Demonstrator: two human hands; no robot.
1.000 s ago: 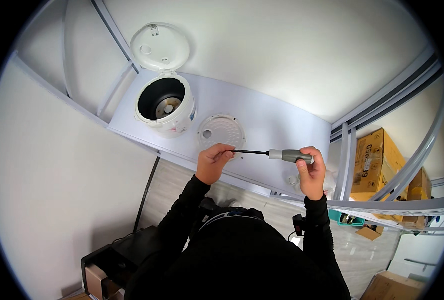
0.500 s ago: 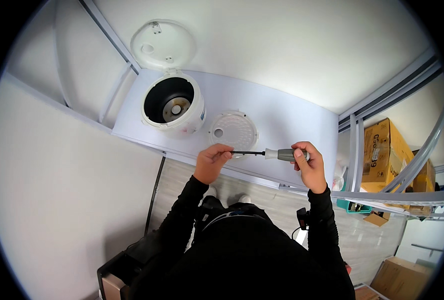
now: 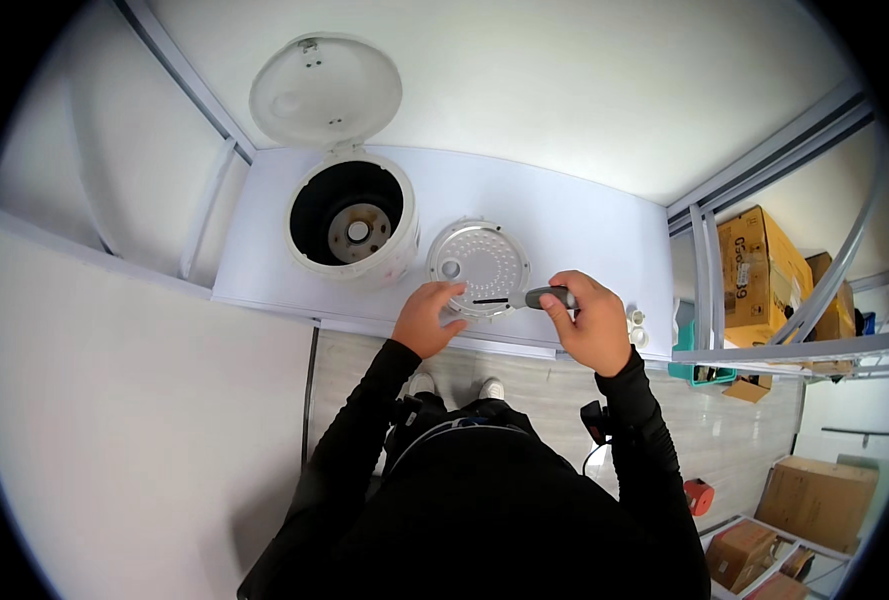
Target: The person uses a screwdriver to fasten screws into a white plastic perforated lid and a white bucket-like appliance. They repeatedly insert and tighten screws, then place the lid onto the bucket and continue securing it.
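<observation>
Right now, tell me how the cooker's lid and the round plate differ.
The lid stands raised, hinged to the cooker, while the round plate lies on the table, separate from it. The round plate's face is covered with small dots; the lid's inner face looks mostly smooth. The screwdriver partly overlaps the round plate in view, but nothing covers the lid. Both are round and pale.

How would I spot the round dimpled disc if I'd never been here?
Find the long, pale table, then the open white cylindrical cooker at its left. Just right of that lies the white-rimmed grey disc. Unlike the deep cooker, it is flat, dotted with small dimples and one larger circle.
</observation>
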